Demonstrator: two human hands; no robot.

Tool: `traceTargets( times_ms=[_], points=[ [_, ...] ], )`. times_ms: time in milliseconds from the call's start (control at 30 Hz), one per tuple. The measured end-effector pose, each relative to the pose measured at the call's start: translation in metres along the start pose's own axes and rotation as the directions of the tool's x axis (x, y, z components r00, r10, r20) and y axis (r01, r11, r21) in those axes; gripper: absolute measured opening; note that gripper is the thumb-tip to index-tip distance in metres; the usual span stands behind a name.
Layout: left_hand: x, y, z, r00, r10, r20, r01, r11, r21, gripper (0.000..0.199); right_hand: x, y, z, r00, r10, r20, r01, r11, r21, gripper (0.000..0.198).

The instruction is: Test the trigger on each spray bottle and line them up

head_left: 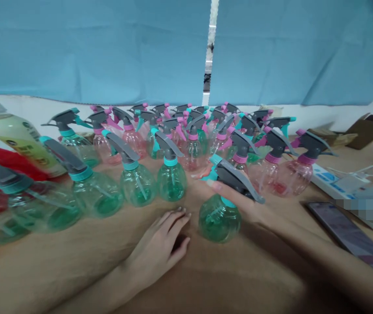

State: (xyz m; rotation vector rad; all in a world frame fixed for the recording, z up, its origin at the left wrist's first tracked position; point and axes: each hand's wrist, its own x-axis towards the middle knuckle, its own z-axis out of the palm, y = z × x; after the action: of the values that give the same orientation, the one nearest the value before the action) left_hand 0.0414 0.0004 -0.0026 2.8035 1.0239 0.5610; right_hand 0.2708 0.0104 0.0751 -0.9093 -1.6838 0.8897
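Observation:
My right hand (239, 197) grips a green spray bottle (219, 220) by its neck, just below the grey sprayer head with its turquoise nozzle. The bottle leans a little, and whether its base touches the table is hard to tell. To the left of it, my left hand (160, 244) lies palm down on the table, fingers loosely stretched and nothing in them. Just beyond that hand stands another green spray bottle (171, 181), beside a similar green spray bottle (137, 185). Pink spray bottles (293, 174) stand past my right hand.
Several more pink and green spray bottles crowd the back of the brown table (108, 270). A yellowish drink bottle (23, 139) leans at the left near red material (10, 163). At the right are a phone (350, 235), a white power strip (330, 181) and an open cardboard box (369, 131).

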Motion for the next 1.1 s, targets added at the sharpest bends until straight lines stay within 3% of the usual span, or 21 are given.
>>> traceTargets(
  times_ms=[300,467,667,1100],
  points=[
    [-0.0002,0.0010,0.0001,1.000,0.000,0.002,0.000,0.999,0.034,0.039,-0.0001,-0.0037,-0.0009,0.999,-0.049,0.003,0.049,0.995,-0.091,0.012],
    [-0.0014,-0.0001,0.0020,1.000,0.005,-0.010,-0.005,1.000,0.031,0.039,-0.0063,0.0036,0.0018,0.988,-0.046,-0.145,0.025,0.989,-0.142,0.013],
    [-0.0005,0.0013,0.0006,1.000,0.003,-0.013,-0.002,1.000,0.018,0.038,-0.0079,0.0040,0.0029,0.989,-0.023,-0.146,0.000,0.988,-0.155,0.020],
    [-0.0008,-0.0013,0.0021,1.000,0.004,-0.009,-0.004,1.000,0.026,0.037,0.0006,-0.0039,-0.0015,0.999,0.010,0.045,-0.009,1.000,-0.025,0.020]
  ],
)
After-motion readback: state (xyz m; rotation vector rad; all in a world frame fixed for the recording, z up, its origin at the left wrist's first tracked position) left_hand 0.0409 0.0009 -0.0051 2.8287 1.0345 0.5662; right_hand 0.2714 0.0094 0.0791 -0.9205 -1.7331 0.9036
